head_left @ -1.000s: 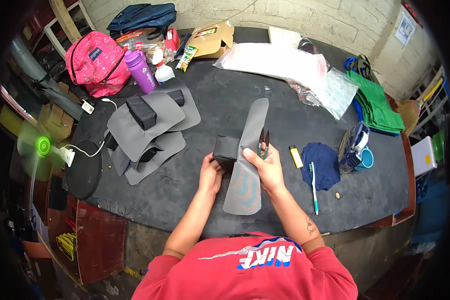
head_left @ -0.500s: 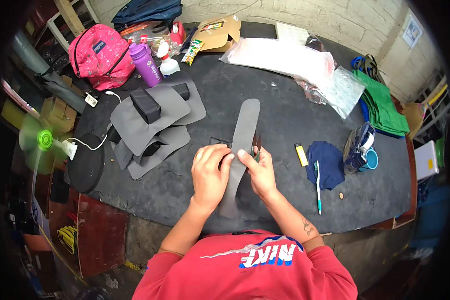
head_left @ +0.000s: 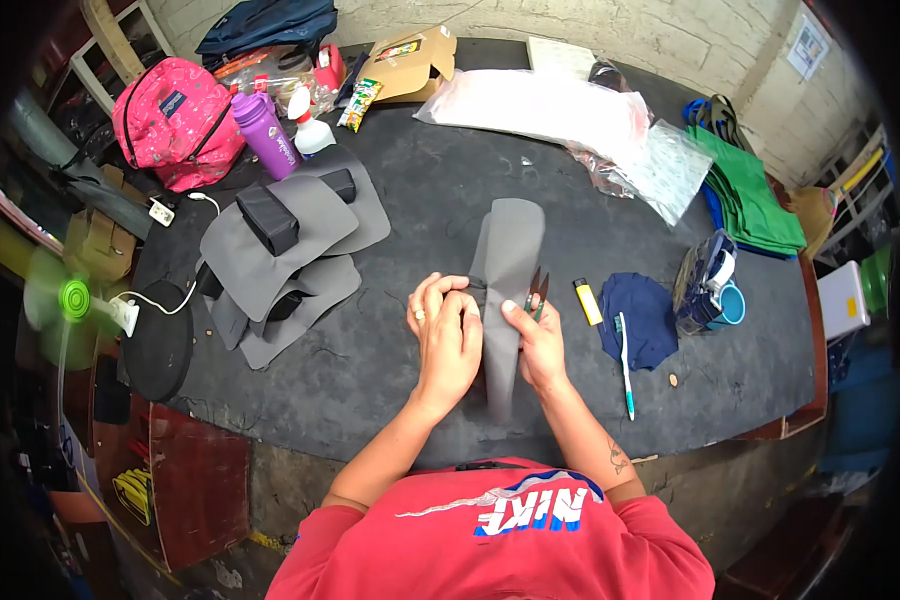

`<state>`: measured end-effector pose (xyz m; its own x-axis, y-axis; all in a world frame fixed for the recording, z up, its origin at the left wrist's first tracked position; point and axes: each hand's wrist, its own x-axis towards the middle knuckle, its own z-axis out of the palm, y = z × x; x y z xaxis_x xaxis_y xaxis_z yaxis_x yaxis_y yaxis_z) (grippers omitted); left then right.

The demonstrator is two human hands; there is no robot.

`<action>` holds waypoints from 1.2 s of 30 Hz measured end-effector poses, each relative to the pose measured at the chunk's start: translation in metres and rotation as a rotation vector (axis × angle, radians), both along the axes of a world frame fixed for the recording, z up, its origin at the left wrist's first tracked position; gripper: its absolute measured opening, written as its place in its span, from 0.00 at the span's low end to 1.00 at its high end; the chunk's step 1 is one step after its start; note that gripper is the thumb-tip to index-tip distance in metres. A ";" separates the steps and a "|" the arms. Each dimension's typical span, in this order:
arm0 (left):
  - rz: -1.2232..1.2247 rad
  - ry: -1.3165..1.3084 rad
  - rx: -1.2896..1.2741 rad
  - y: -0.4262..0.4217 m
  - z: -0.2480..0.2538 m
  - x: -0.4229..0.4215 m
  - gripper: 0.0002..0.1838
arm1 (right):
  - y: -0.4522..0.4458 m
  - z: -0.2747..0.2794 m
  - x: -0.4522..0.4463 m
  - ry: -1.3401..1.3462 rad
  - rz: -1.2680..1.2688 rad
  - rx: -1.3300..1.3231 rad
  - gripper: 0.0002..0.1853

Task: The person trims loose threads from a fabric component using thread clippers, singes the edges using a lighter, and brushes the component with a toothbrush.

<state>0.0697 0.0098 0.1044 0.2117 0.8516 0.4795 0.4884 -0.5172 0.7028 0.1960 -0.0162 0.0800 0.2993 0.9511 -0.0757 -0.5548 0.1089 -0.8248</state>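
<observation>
A grey fabric piece (head_left: 511, 245) stands nearly on edge in front of me, its lower end blurred. My right hand (head_left: 540, 345) pinches it with the thumb on its face and also holds small dark snips (head_left: 537, 292), blades pointing up. My left hand (head_left: 448, 345) is at the piece's left side, fingers bent and close together; its fingertips are partly hidden, so what they grip cannot be made out. The black block seen earlier on the piece is not visible. On the left lies a pile of similar grey pieces (head_left: 260, 265) with black blocks (head_left: 268, 220).
Right of my hands lie a yellow lighter (head_left: 587, 302), a dark blue cloth (head_left: 642, 325), a toothbrush (head_left: 625, 370) and a blue cup (head_left: 731, 304). Farther back are plastic-wrapped sheets (head_left: 550, 112), green fabric (head_left: 748, 190), a purple bottle (head_left: 266, 137) and a pink backpack (head_left: 178, 122). A fan (head_left: 74, 299) is at left.
The grey piece has turned, and its black block has gone out of sight. My left hand has moved from beneath the block to the piece's side. The camera view has shifted slightly.
</observation>
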 end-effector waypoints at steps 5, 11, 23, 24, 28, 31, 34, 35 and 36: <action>-0.079 -0.088 -0.056 0.002 -0.008 0.011 0.03 | -0.003 -0.023 0.026 -0.219 0.013 -0.036 0.12; -0.059 -0.135 -0.071 -0.002 -0.005 0.022 0.04 | -0.012 -0.007 0.021 -0.776 -0.514 0.020 0.31; -0.034 0.056 0.190 -0.009 0.001 0.021 0.03 | -0.018 0.017 0.032 -1.152 -0.217 0.053 0.16; -0.033 0.035 0.141 -0.009 0.002 0.019 0.03 | -0.017 0.016 0.030 -1.150 -0.215 0.055 0.16; -0.023 0.005 0.073 -0.008 0.003 0.014 0.02 | -0.011 -0.003 0.034 -1.203 -0.292 0.189 0.15; -0.030 0.004 0.047 -0.011 0.007 0.014 0.02 | -0.009 -0.005 0.034 -1.253 -0.314 0.239 0.15; -0.027 0.051 0.073 -0.014 0.002 0.017 0.02 | -0.010 0.007 0.031 -1.280 -0.330 0.196 0.15; -0.028 0.051 0.073 -0.016 0.003 0.018 0.02 | -0.010 0.011 0.030 -1.302 -0.346 0.163 0.15; -0.036 0.057 0.058 -0.017 0.004 0.018 0.02 | -0.010 0.010 0.031 -1.302 -0.347 0.162 0.15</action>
<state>0.0881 -0.0075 0.1087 0.2702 0.8140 0.5142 0.5074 -0.5743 0.6424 0.2272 -0.0258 0.0895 0.2919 0.7838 0.5481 0.6864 0.2274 -0.6908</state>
